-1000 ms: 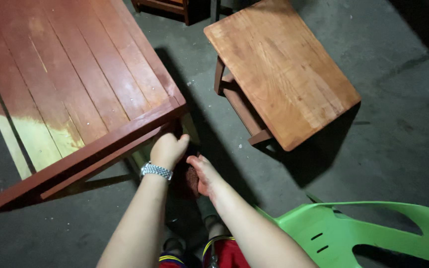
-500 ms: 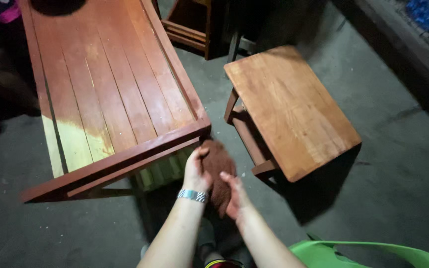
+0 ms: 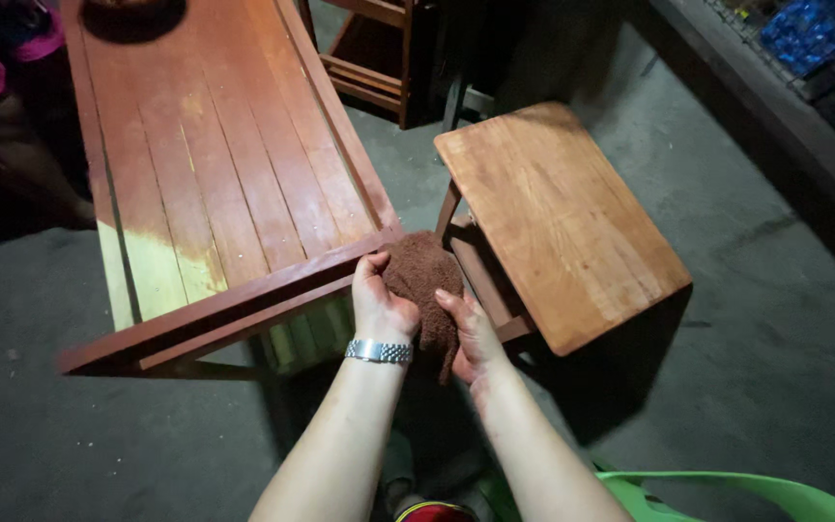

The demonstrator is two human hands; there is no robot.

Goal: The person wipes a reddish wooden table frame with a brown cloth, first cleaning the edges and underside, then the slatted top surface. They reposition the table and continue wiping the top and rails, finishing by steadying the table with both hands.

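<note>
Seen from above, two bare forearms reach forward over a rough grey concrete floor [image 3: 765,367]. Between the hands hangs a rust-brown cloth [image 3: 424,280], thick and nubbly like terry towelling, bunched into a soft, rounded lump with a fold trailing down towards the wrists. The left hand [image 3: 379,307], with a silver link-metal watch [image 3: 379,352] at the wrist, has its fingers [image 3: 371,271] curled closed around the cloth's left edge, thumb pressed into the fabric. The right hand [image 3: 475,333] grasps the cloth's right edge, its fingers wrapped behind the fabric and mostly hidden, only the thumb lying on the front. The top of the cloth sits just beside the near corner of a long bench [image 3: 215,184] made of narrow lengthwise planks, stained glossy reddish-brown, with a paler yellowish patch of bare wood to the left of the left fingers. To the right of the right fingers stands a low wooden stool [image 3: 562,213] with a smooth, flat, rectangular orange-brown top and plain square legs. Below the right forearm curves the shiny rim of a bright green plastic chair [image 3: 727,488].
</note>
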